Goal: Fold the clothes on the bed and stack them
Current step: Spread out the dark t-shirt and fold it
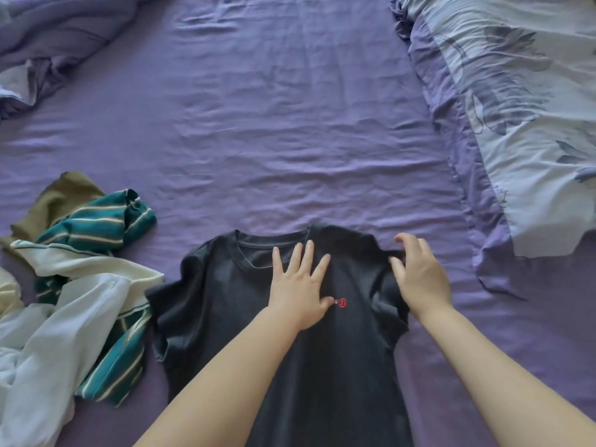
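A dark grey T-shirt (225, 304) lies front up on the purple bed sheet (274, 140), collar pointing away from me, with a small red logo on the chest. My left hand (300, 285) presses flat on the chest just below the collar, fingers spread and straight. My right hand (419, 275) is at the shirt's right shoulder, its fingers curled and pinching the sleeve fabric there. A heap of unfolded clothes lies to the left: a green striped garment (106, 227), a white one (64, 317) and an olive one (64, 195).
A floral light blue duvet (516, 108) covers the right side of the bed. A bunched purple blanket (58, 43) lies at the far left corner. The wrinkled sheet stretches across the middle beyond the T-shirt.
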